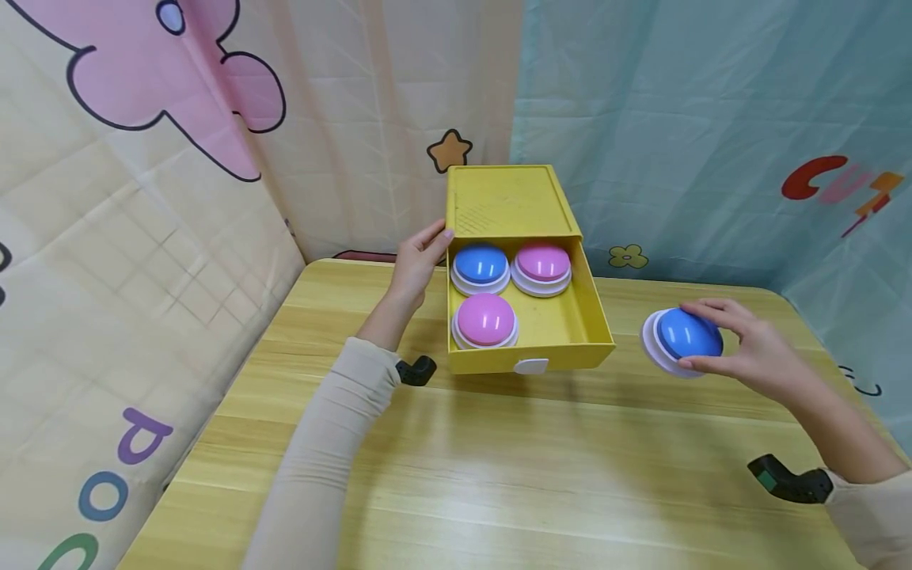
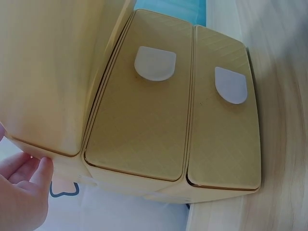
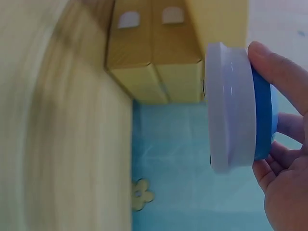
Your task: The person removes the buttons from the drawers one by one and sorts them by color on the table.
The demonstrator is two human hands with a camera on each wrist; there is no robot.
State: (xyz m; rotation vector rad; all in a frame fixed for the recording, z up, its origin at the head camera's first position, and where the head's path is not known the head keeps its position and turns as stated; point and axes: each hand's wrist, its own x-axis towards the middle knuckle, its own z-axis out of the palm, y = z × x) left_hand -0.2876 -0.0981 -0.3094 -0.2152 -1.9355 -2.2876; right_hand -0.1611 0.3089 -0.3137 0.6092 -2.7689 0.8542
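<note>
A yellow drawer cabinet (image 1: 509,202) stands at the back of the table with its top drawer (image 1: 577,358) pulled out. Inside that drawer sit a blue push button (image 1: 480,264) at back left, a pink push button (image 1: 543,262) at back right and another pink push button (image 1: 486,319) at front left, all on white bases. My left hand (image 1: 419,267) touches the cabinet's left side with thumb and fingertips. Out to the right of the drawer, my right hand (image 1: 765,352) pinches a second blue push button (image 1: 687,332) by its dome, tilted and held above the table.
Two closed drawers with white tabs, the middle drawer (image 2: 139,110) and the bottom drawer (image 2: 224,130), lie under the open one. Printed curtains (image 1: 677,142) hang behind the wooden table (image 1: 456,475) and along its left side.
</note>
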